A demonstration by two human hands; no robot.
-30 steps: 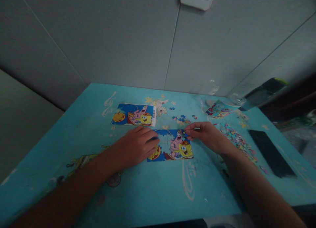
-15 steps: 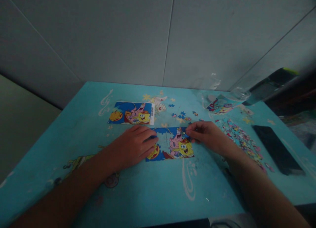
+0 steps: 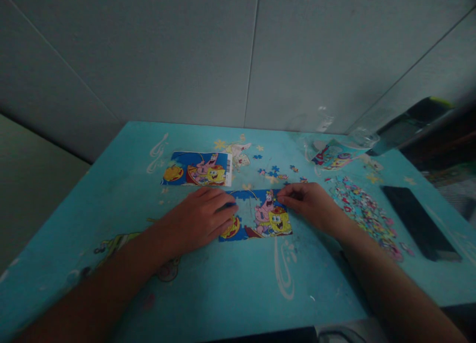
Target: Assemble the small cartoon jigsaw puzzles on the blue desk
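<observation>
A partly assembled jigsaw puzzle (image 3: 273, 219) lies on the table, showing a pink starfish and a yellow sponge character, with a gap at its upper middle. My left hand (image 3: 210, 216) rests flat over its left edge, fingers loosely stretched, hiding part of that side. At the upper right corner, my right hand (image 3: 303, 201) pinches a small dark-blue puzzle piece, mostly hidden by the fingertips, against the edge. Behind the left hand lies the printed picture card (image 3: 199, 169) with the same scene. Several loose blue pieces (image 3: 274, 172) are scattered beyond the puzzle.
A heap of mixed puzzle pieces (image 3: 366, 214) spreads to the right of my right forearm. Farther right lies a black phone-like slab (image 3: 420, 224). A clear plastic container with a printed label (image 3: 340, 154) and a dark bottle (image 3: 409, 122) are at the back right, near the grey wall (image 3: 178, 55).
My right fingertips have shifted slightly left along the puzzle's upper right corner. The left hand stays in place; the view has moved a little.
</observation>
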